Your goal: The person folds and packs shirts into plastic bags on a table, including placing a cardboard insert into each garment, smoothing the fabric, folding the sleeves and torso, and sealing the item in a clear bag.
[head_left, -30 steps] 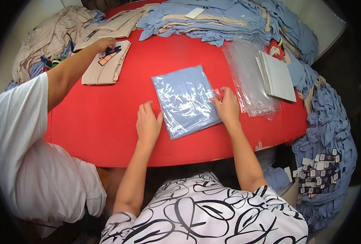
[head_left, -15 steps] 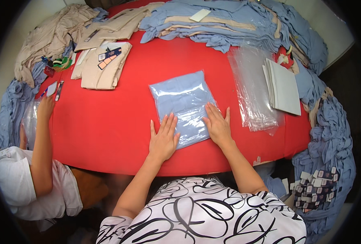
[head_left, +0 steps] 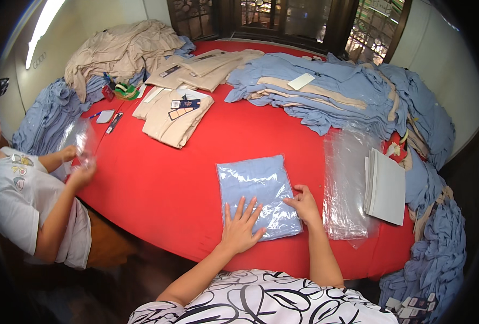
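Observation:
A folded light-blue garment in a clear plastic bag (head_left: 258, 181) lies flat on the red-covered table in front of me. My left hand (head_left: 242, 229) rests on its lower left part, palm down with fingers spread. At the bag's right edge is my right hand (head_left: 305, 208), fingers curled and thumb over the shiny plastic, gripping the edge. Right of it lies a stack of clear plastic bags (head_left: 347, 183). White cardboard sheets (head_left: 386, 186) rest partly on that stack.
Folded beige garments with tags (head_left: 180, 121) lie left of centre. Blue garments (head_left: 315, 89) are piled at the back, more heaped at right. A beige heap (head_left: 120, 51) fills the far left. A co-worker (head_left: 39, 200) at left holds a clear bag (head_left: 80, 140).
My view has tilted up, showing the windows. My right hand has gone from lying flat on the bag to curled fingers at its edge. The co-worker has lifted a clear bag.

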Demonstrator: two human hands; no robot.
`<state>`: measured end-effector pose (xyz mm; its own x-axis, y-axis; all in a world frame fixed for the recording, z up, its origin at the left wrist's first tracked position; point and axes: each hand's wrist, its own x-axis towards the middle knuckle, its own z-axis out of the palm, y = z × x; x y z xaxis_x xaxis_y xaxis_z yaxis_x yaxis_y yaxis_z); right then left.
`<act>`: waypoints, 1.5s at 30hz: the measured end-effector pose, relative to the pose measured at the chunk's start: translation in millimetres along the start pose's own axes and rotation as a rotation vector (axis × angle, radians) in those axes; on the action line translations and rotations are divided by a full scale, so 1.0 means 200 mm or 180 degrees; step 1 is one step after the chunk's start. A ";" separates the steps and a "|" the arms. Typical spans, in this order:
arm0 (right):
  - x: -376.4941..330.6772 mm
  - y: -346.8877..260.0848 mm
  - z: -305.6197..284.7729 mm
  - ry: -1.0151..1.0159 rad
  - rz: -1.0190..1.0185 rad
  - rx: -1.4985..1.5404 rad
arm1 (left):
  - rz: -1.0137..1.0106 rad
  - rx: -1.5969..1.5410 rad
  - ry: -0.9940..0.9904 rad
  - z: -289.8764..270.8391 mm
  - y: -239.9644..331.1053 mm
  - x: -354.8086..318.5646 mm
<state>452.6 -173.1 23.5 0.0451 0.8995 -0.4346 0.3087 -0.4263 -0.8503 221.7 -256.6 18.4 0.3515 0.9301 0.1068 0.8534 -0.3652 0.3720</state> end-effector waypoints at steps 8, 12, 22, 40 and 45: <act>0.06 -0.06 -0.16 -0.1299 -0.0340 0.2814 | 0.0319 -0.0388 0.0013 -0.09 -0.27 -0.11; 0.09 -0.10 -0.14 -0.1465 0.0204 0.3942 | 0.0476 -0.0840 0.0958 -0.14 -0.27 0.00; -0.23 -0.10 0.00 0.0059 -0.0464 0.0909 | -0.1069 -0.2493 0.1880 -0.67 -0.28 0.53; -0.15 0.17 0.18 0.2011 -0.1788 -0.1030 | -0.0063 -0.1972 0.1515 -1.04 -0.97 1.21; -0.12 0.14 0.19 0.2028 -0.1829 -0.1072 | -0.0813 0.0864 0.2073 -1.80 -1.70 1.65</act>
<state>423.6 -210.8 -1.5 0.2832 0.8896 0.3584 0.7012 0.0629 -0.7101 -90.1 189.3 259.1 -0.0973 0.7916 0.6032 0.9725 -0.0533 0.2268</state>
